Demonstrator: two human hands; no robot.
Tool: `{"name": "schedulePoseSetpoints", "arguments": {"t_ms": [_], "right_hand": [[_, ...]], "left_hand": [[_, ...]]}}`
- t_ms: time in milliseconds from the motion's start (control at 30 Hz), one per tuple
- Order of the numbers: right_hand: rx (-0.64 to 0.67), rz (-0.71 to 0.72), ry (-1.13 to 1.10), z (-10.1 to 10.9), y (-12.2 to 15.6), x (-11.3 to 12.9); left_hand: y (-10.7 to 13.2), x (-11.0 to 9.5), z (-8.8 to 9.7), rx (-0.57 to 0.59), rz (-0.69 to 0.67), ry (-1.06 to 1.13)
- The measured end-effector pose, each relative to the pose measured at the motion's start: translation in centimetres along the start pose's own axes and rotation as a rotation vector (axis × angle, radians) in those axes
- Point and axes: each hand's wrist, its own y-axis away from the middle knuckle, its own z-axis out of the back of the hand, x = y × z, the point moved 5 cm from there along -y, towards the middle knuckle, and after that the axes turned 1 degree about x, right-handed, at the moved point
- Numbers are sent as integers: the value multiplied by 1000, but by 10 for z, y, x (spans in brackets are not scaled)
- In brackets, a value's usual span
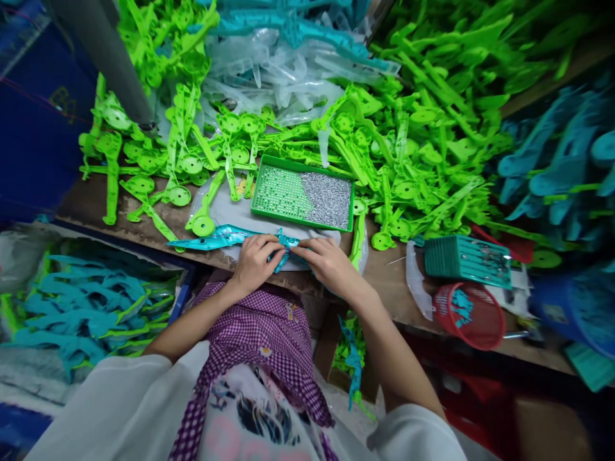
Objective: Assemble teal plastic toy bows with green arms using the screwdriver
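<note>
A long teal plastic part (218,237) lies along the front of the bench, its pointed end to the left. My left hand (259,258) is closed on it near the middle, thumb and fingers pinching. My right hand (328,259) is closed too, its fingertips pressed to the same part just to the right. Whether a small piece sits between the fingertips is hidden. Right behind my hands stands a green tray (254,206) with a perforated floor, its right half heaped with small silvery metal pieces. A lime-green plastic part (204,221) touches the teal one at the left.
Lime-green parts (423,160) pile up behind and to both sides, with clear plastic pieces (273,70) at the back. On the right are stacked teal trays (461,259), a red basket (444,306) and a blue tub (552,307). A grey post (108,57) rises at left. Teal parts (81,307) fill a container below left.
</note>
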Motion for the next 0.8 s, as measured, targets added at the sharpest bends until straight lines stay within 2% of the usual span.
{"name": "schedulePoseSetpoints", "arguments": {"t_ms": [200,467,667,800], "right_hand": [[54,-34,217,1,1,8],[-177,-134,98,-13,-9,1],[-360,-142,4,-3,-7,1],[-326,-97,62,-12,-15,-4]], "left_hand": [[-1,-4,4,-6,-43,18],[-3,-2,6,-35,-22,49],[-5,-4,3,56,-14,44],[-4,-4,0,139,-5,19]]}}
